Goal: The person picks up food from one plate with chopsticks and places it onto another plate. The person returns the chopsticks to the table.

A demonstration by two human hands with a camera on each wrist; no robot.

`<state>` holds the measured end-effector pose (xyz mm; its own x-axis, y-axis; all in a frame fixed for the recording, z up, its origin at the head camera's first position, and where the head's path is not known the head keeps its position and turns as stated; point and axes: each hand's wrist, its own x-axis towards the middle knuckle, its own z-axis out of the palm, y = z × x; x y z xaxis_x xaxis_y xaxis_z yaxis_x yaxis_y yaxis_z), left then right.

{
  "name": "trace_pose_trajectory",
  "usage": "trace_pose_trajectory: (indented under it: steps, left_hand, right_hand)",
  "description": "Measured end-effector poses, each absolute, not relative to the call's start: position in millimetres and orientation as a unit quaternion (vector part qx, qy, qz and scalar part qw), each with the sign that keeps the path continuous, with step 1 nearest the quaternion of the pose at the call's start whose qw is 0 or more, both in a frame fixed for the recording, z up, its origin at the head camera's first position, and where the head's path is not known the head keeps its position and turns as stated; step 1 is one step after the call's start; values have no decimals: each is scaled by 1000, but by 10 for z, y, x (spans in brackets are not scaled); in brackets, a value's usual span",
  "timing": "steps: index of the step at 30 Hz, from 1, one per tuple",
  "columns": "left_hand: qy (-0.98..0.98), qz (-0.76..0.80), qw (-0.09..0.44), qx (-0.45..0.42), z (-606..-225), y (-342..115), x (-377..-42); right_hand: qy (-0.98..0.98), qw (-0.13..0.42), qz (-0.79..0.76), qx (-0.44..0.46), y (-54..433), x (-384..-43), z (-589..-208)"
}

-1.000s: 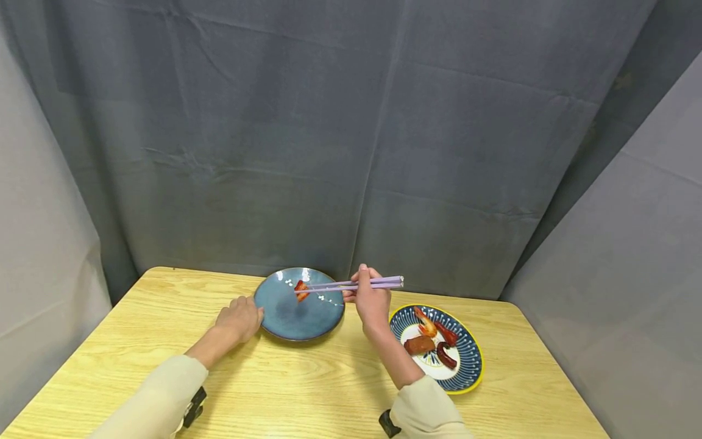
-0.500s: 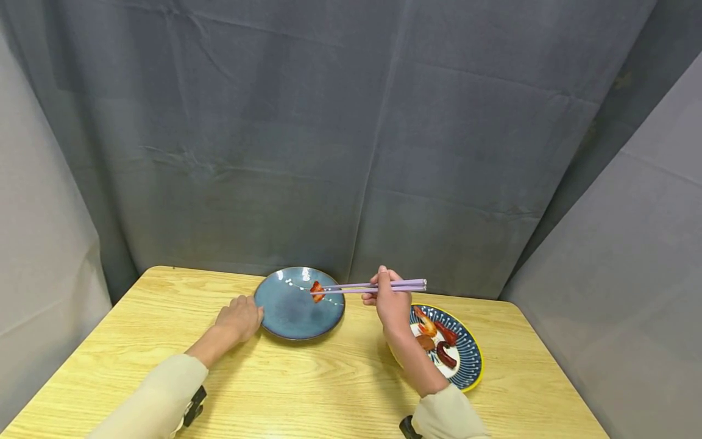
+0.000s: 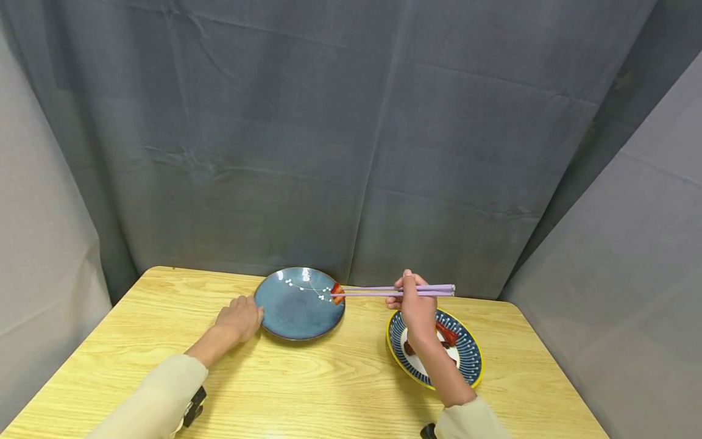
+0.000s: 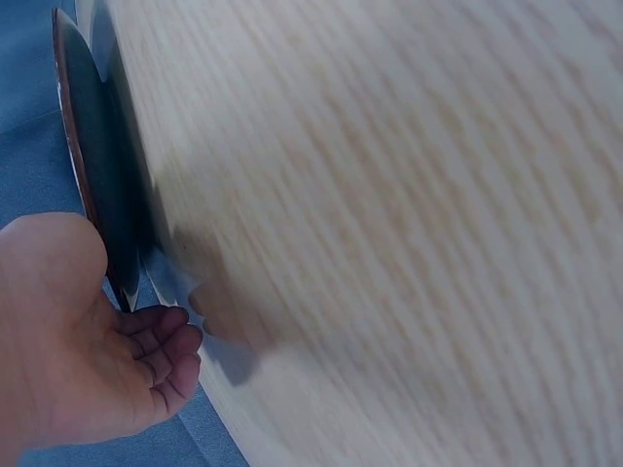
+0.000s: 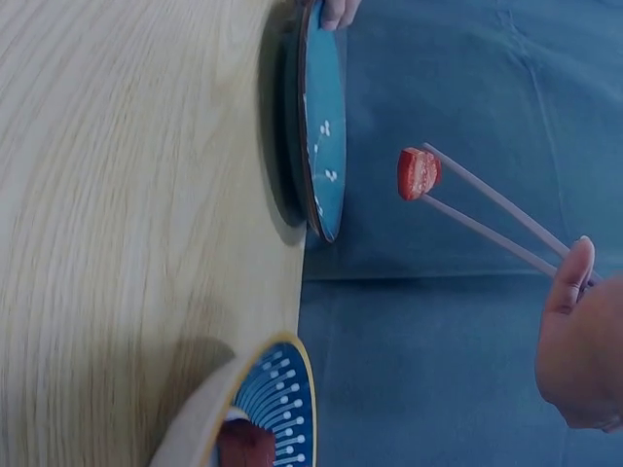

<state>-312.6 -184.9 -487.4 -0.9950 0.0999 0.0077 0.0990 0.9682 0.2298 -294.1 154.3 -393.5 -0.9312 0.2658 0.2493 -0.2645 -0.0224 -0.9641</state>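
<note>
My left hand grips the left rim of a blue plate with a white blossom pattern; in the left wrist view its fingers curl beneath the edge. My right hand holds a pair of lilac chopsticks. Pinched between their tips is a red piece of food with pale streaks, kind unclear. In the head view it appears over the blue plate's right edge; the right wrist view shows it held up clear of the plate.
A deep blue-and-white dish with a yellow rim stands at the right, under my right forearm. It holds several pieces of food, including a red one, partly hidden. A grey curtain hangs behind the wooden table.
My right hand has moved right with the chopsticks and the red piece, from the blue plate's middle to its right edge. My left hand has stayed on the rim.
</note>
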Motion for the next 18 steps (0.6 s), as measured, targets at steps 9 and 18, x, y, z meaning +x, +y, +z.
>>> trace_pose_trajectory:
  steps: [9, 18]
  left_hand:
    - [992, 111, 3, 53, -4870, -1859, -3125]
    - [993, 106, 1, 53, -4872, -1858, -3132]
  right_hand:
    - [-679, 186, 710, 0, 1732, -2894, -3896]
    - [-681, 183, 709, -3, 1888, -2830, -3851]
